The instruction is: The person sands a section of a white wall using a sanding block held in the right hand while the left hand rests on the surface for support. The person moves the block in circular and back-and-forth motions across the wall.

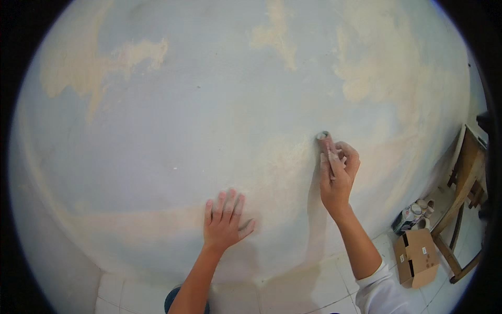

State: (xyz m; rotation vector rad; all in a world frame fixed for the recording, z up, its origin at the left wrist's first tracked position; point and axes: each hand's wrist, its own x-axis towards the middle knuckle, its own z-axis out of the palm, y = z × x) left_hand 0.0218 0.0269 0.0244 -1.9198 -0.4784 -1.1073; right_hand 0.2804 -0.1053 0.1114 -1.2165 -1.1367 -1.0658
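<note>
Before me is a wall [157, 137] with grey-blue paint and uneven cream patches of filler or bare plaster. My left hand [224, 227] rests against its lower part, fingers spread, holding nothing. Higher and to the right, my right hand [338, 184] grips a rolled, reddish-brown piece of what looks like sandpaper [325, 144]. One end of the roll points up, and its pale inside shows. Whitish dust coats the fingers of that hand. Whether the roll touches the wall cannot be told.
A cardboard box [420, 255] sits on the white tiled floor [282, 292] at lower right. Behind it, several cans [411, 214] stand near the wall's foot. A wooden piece of furniture [457, 204] with slanting legs stands at the right edge.
</note>
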